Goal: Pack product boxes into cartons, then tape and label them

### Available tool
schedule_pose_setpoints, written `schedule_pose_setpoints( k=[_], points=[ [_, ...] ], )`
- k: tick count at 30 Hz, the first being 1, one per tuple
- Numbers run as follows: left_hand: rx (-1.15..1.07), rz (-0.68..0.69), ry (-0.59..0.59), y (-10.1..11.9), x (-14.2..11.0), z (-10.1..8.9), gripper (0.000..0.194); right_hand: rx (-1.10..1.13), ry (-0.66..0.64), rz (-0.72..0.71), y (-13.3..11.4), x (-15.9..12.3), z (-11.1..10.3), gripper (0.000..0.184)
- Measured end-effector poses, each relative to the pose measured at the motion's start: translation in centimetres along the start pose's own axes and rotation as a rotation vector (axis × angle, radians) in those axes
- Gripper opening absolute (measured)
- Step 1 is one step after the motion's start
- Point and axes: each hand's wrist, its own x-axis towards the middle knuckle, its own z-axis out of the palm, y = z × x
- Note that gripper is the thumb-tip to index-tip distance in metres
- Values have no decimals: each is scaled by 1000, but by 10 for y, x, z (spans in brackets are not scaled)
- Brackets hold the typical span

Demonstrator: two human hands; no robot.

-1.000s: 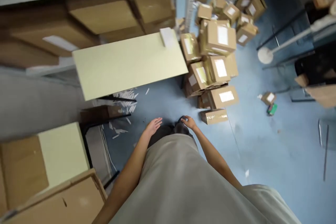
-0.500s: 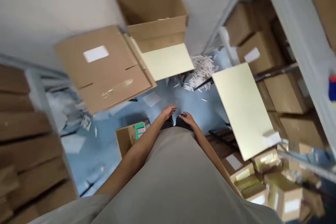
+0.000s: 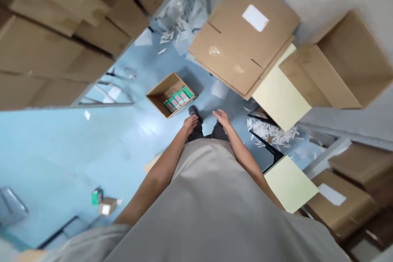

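Note:
My left hand (image 3: 190,123) hangs low over my left shoe with nothing in it, its fingers loosely bent. Opposite it, my right hand (image 3: 221,118) is empty too, the fingers stretched out and apart from any object. Just beyond my left hand, an open cardboard box (image 3: 159,100) sits on the blue floor. Inside it stands a row of several small green, white and pink boxes (image 3: 178,99). Neither hand touches the box.
Flattened cardboard (image 3: 233,61) lies on a pale yellow tabletop (image 3: 284,98) beside an open empty carton (image 3: 331,75). White scraps (image 3: 273,131) litter the floor below. Stacked cartons (image 3: 61,37) fill a rack at upper left. Another pale board (image 3: 291,186) is at right, near shelved boxes (image 3: 340,200).
My view has swung round to the left, away from the shelves and the pile of labelled boxes. The carton with green packs now shows fully ahead. Both hands stay low and empty.

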Motion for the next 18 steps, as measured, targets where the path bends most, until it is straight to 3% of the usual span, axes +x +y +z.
schedule_pose_setpoints(
  k=[5,12,15,18],
  points=[
    [-271,-40,129,-11,4,-67,26,-163,-164,-40,-42,11,63,60],
    [-426,-84,173,-3,27,-170,21,-246,-277,-7,-74,11,196,68],
    [-420,-107,184,2,46,-213,24,-197,-309,94,-74,11,248,60],
    [-389,-120,200,8,73,-253,24,-19,-320,282,-68,14,289,53]
  ],
)
